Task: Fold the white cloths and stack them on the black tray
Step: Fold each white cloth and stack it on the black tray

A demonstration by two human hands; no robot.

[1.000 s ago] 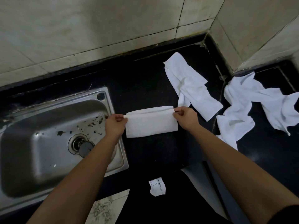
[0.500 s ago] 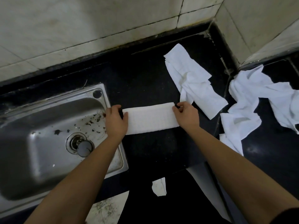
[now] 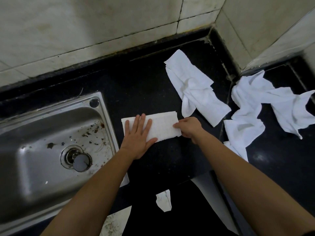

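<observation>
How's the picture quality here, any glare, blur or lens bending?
Head view: dim overall; glare on the steel sink; wide-angle lens bows the wall tile lines; folded cloth is sharp under the left hand; loose cloths look slightly washed out.

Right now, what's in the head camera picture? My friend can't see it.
A person's left hand presses flat on a folded white cloth on a black counter while the right hand pinches its right end. More crumpled white cloths lie to the right, and a steel sink sits to the left.
</observation>
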